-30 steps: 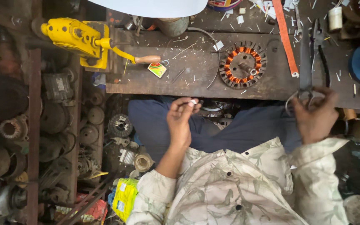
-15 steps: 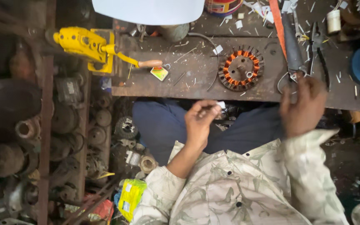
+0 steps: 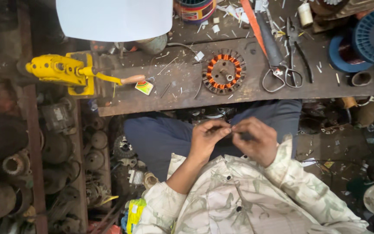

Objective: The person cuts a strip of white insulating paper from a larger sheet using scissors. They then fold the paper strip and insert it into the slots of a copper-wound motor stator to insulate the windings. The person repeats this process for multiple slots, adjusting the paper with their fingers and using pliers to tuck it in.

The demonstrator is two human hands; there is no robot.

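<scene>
My left hand (image 3: pixel 208 138) and my right hand (image 3: pixel 256 141) meet over my lap, fingertips together, pinching a small thin piece (image 3: pixel 231 128) that is too small to identify. Both hands hover above my blue trousers (image 3: pixel 161 138), just in front of the wooden bench (image 3: pixel 174 93). On the bench beyond the hands lies a round motor stator (image 3: pixel 224 71) with orange windings. Grey-handled scissors (image 3: pixel 275 65) lie to its right.
A yellow hand-crank tool (image 3: pixel 61 71) is clamped at the bench's left end. Pliers (image 3: pixel 295 56) and blue wire spools (image 3: pixel 369 39) sit at the right. A white sheet (image 3: pixel 113 19) lies at the top. Old motor parts (image 3: pixel 57 151) fill the left floor.
My right hand has come down from the scissors on the bench to my lap. It now meets my left hand, which has lowered a little.
</scene>
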